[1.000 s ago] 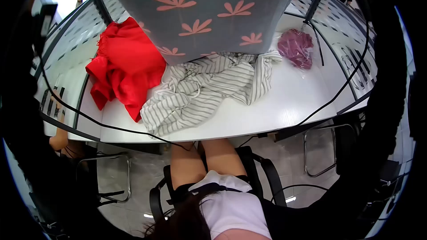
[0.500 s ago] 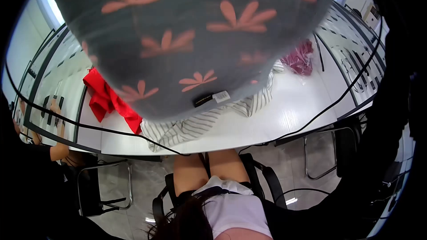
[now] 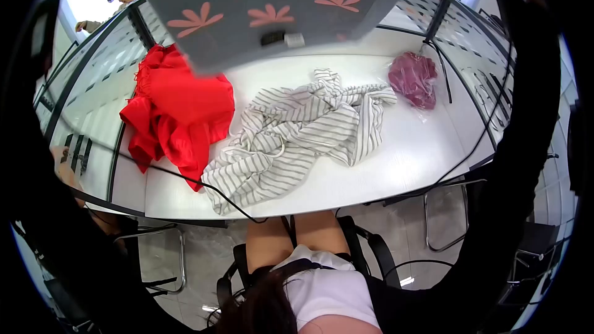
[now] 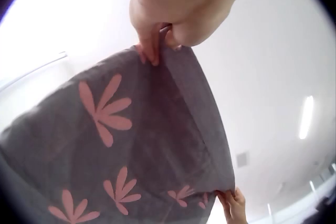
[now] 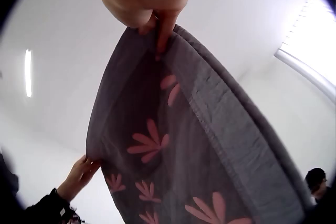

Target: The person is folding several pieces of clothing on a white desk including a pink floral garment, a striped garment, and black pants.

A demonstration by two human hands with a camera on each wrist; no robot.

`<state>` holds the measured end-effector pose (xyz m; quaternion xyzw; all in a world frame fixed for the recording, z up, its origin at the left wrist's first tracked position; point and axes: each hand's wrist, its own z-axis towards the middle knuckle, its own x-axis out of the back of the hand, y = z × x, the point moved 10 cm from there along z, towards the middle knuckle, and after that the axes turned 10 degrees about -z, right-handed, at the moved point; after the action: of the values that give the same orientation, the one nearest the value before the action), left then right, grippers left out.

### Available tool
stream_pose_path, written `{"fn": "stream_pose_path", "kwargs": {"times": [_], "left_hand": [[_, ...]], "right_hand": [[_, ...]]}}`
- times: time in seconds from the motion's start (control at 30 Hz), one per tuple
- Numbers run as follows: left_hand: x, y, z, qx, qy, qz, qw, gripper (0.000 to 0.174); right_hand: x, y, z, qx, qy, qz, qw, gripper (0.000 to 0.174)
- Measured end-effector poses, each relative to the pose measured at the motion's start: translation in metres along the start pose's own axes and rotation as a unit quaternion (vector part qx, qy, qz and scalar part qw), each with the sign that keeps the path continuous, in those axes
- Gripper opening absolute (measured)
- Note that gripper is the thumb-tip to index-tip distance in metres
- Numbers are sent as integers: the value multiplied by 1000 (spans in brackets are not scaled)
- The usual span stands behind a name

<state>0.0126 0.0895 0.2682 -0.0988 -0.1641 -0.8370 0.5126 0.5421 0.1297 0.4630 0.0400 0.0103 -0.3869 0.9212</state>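
On my head feed the light is bright and even, with a pale sheen on the white tabletop (image 3: 427, 148) right of centre and washed-out white at upper left. I see the grey cloth (image 3: 247, 31) soft along its lower edge, its label (image 3: 272, 38) too blurred to read. The lens bows the table's front edge and blackens the corners. My left wrist feed burns out at upper left; a ceiling tube (image 4: 306, 117) glows at right. My right wrist feed glares from a window (image 5: 315, 40) at upper right.
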Motion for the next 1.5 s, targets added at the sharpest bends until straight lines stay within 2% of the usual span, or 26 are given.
{"fn": "stream_pose_path", "kwargs": {"times": [0.03,0.1,0.13,0.17,0.2,0.23,0.27,0.3,0.33,0.37,0.4,0.43,0.5,0.53,0.63,0.7,0.77,0.83,0.93,0.97,1.03,1.1,1.17,1.23,1.33,1.5], "left_hand": [[14,5,-7,7,16,-8,1000,20],[37,18,-27,24,39,-25,999,21],[47,24,-37,39,44,-35,998,21],[53,29,-48,61,40,-51,996,21],[52,35,-63,100,17,-77,992,22],[45,43,-81,146,-29,-113,982,22],[33,52,-102,197,-87,-147,965,22],[6,92,-126,131,-262,-210,933,18],[1,100,-155,150,-280,-272,908,16],[-3,105,-175,131,-315,-291,894,13],[-4,101,-194,186,-303,-303,884,6],[-7,93,-209,241,-297,-321,866,5],[-17,82,-223,289,-328,-298,848,14],[-24,66,-237,418,-314,-327,787,17],[-41,56,-212,299,-336,-264,854,10],[-65,45,-187,262,-290,-284,876,7],[-106,34,-153,256,-270,-355,857,9],[-155,20,-121,262,-270,-371,849,12],[-260,-21,-110,344,-300,-393,798,13],[-300,-40,-125,383,-312,-394,775,13],[-382,-79,-165,359,-375,-333,787,12],[-425,-90,-200,356,-412,-275,793,9],[-442,-89,-219,341,-387,-304,801,11],[-449,-85,-230,327,-448,-271,787,12],[-452,-87,-240,356,-483,-303,740,13],[-457,-85,-242,371,-528,-293,705,16]], "right_hand": [[20,-19,-13,-13,11,11,1000,26],[46,-68,-62,113,24,27,993,31],[56,-71,-87,15,0,62,998,13],[67,-68,-115,-48,-47,33,997,21],[98,-64,-153,-55,-84,-96,990,15],[129,-60,-191,-53,-124,-222,966,30],[136,-81,-222,-67,-167,-138,974,22],[144,-107,-251,-42,-229,-227,946,13],[146,-119,-271,-131,-266,-119,948,14],[143,-138,-281,-117,-306,-99,940,12],[137,-146,-291,-145,-367,-74,916,11],[132,-149,-302,-175,-420,-49,889,8],[122,-147,-314,-219,-446,-28,868,6],[117,-139,-319,-233,-452,-14,861,5],[95,-115,-321,-225,-475,2,851,9],[87,-71,-332,-358,-449,3,819,10],[70,-27,-331,-350,-394,-34,849,9],[32,16,-329,-339,-404,-45,849,11],[-37,84,-354,-347,-450,-42,822,15],[-59,103,-376,-340,-460,-27,820,16],[-91,150,-440,-346,-506,-67,787,19],[-115,168,-495,-356,-534,-34,766,19],[-126,177,-534,-376,-566,-51,732,18],[-131,181,-553,-295,-603,-109,733,18],[-122,190,-590,-454,-595,-6,663,19],[-130,185,-584,-405,-653,-38,638,20]]}}
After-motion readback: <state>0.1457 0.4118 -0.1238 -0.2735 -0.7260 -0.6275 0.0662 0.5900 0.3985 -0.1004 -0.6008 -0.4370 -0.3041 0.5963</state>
